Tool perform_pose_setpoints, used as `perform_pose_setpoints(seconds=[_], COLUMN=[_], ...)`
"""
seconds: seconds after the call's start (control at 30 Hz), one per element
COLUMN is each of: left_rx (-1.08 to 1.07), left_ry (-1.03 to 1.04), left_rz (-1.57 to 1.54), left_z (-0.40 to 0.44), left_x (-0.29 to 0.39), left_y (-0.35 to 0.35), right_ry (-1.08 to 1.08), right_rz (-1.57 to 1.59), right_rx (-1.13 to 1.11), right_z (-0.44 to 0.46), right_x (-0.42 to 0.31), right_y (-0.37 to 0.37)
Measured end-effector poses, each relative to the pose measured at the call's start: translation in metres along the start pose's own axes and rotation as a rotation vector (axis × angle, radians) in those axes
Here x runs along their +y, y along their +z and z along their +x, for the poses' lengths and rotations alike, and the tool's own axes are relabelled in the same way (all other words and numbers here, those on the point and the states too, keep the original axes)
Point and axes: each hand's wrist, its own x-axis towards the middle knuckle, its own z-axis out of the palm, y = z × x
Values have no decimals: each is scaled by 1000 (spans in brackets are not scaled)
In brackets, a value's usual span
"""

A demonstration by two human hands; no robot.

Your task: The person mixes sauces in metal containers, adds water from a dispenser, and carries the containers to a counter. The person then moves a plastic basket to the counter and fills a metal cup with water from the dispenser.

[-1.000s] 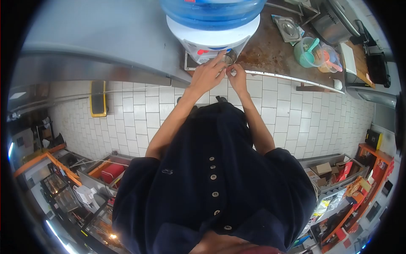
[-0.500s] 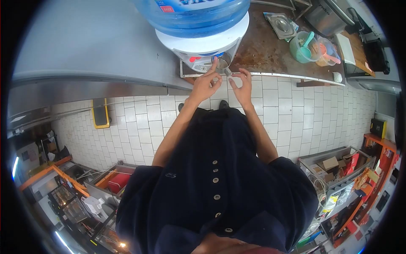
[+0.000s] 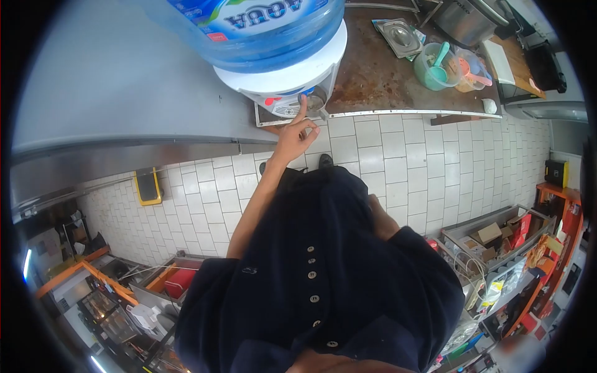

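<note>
My left hand [image 3: 296, 139] reaches up to the white water dispenser [image 3: 286, 78], index finger stretched out to the blue tap [image 3: 306, 92] and the other fingers loosely bent, holding nothing. Under that tap stands a metal cup [image 3: 315, 104], partly hidden by the dispenser's side; what is in it I cannot make out. Beside the blue tap is a red tap [image 3: 271, 101]. A large blue water bottle [image 3: 273, 43] sits upside down on top. My right forearm [image 3: 384, 222] hangs by my side, and its hand is hidden behind my dark shirt.
The brown table [image 3: 373, 81] carries a metal lid [image 3: 401, 38], a green tub with a scoop [image 3: 433, 71], a second tub with a pink scoop [image 3: 471, 71] and a big steel pot [image 3: 466, 22]. A grey metal surface [image 3: 124, 74] lies left of the dispenser.
My right hand has left the metal cup and dropped to my side, out of sight. My left index finger stays at the blue tap. The view has shifted slightly.
</note>
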Motion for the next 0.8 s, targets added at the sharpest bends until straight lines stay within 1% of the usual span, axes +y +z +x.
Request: perform_pose_setpoints(seconds=[0.1, 0.23, 0.3, 0.37, 0.5, 0.57, 0.8], left_rx=[-11, 22, 19, -16, -7, -43, 11], left_ry=[-16, -5, 12, -47, -37, -75, -38], left_rz=[-6, -106, -143, -87, -100, -102, -115], left_z=[2, 2, 1, 1, 1, 1, 2], left_x=[-2, 1, 1, 0, 6, 10, 6], left_y=[3, 6, 7, 5, 6, 5, 9], right_ry=[-45, -64, -65, -62, -62, -66, -71], right_rz=[110, 164, 190, 210, 222, 228, 231], right_rx=[59, 101, 124, 139, 150, 154, 154], right_z=[-22, -32, -30, -31, -29, -28, -19], right_x=[-29, -44, -45, -50, -54, -54, -59], right_y=[-7, -13, -15, -18, -24, -25, -27])
